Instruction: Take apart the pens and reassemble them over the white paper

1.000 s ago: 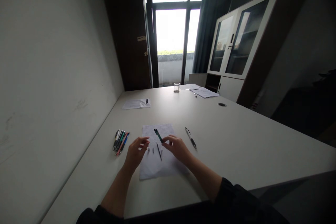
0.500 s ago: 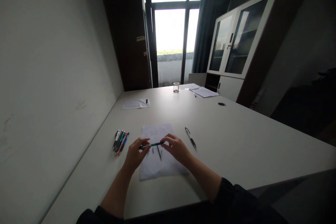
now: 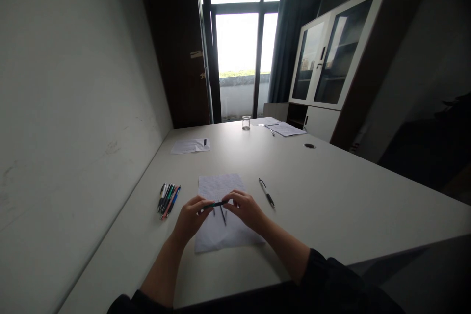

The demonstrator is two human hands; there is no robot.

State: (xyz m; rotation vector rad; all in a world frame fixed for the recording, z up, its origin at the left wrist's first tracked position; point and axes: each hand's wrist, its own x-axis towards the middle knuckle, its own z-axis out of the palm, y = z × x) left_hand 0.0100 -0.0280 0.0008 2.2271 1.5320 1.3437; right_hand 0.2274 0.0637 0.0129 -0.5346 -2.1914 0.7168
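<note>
A dark green pen barrel (image 3: 214,204) is stretched between my two hands, above a sheet of paper (image 3: 230,235). My left hand (image 3: 190,216) pinches its left end. The other end sits between the thumb and fingers of my right hand (image 3: 243,206). On the paper below lie a thin dark pen refill (image 3: 222,216) and small slim parts beside it, too small to name surely. Handwritten or printed lines cover the upper part of the sheet. A white and black pen (image 3: 267,193) rests on the table to the right of my right hand.
Left of the paper, several pens (image 3: 169,200) lie in a bunch. Further back are a sheet (image 3: 189,145), a glass jar (image 3: 246,122) and stacked papers (image 3: 287,129) with a pen. A wall borders the white table (image 3: 312,191) on the left.
My left fingers have slid further over the pen barrel and wrap it more closely, so less of it shows. The view has shifted very slightly; things on the table stay put.
</note>
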